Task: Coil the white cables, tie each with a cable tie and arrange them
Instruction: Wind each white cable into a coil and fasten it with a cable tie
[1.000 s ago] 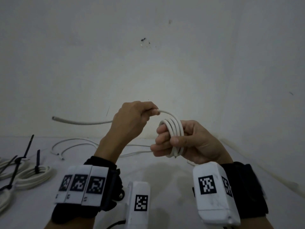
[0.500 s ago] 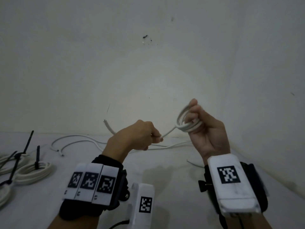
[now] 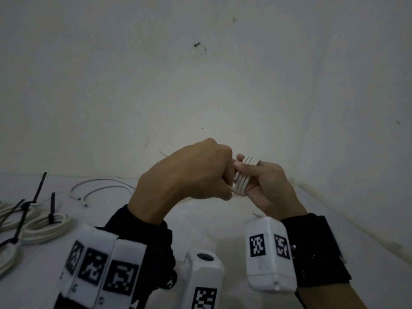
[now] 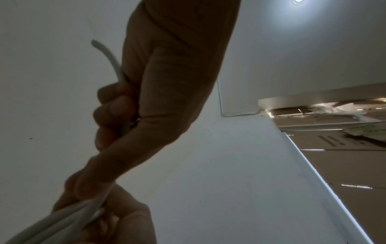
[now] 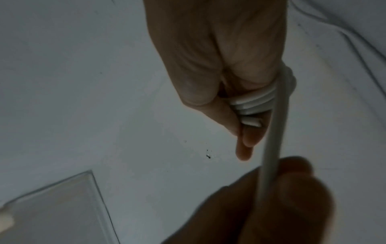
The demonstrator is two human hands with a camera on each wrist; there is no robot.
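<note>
A white cable coil (image 3: pixel 245 175) is wound in several turns round the fingers of my right hand (image 3: pixel 266 186), held up in front of the wall. In the right wrist view the turns (image 5: pixel 254 103) sit across my fingers, with the cut end tucked under them. My left hand (image 3: pixel 189 172) is closed in a fist on the free tail of the same cable (image 4: pixel 117 66), right against the coil. The tail's short end sticks out past my left fist in the left wrist view.
Tied white coils (image 3: pixel 48 226) with black cable ties (image 3: pixel 52 210) lie at the left on the white table (image 3: pixel 211 226). Two loose white cables (image 3: pixel 100 186) curve at the back left. The wall stands close behind and the table's right edge runs along it.
My left hand has come up and right to meet the coil, and the free tail has become much shorter. My right hand has turned and dropped back to mid-height.
</note>
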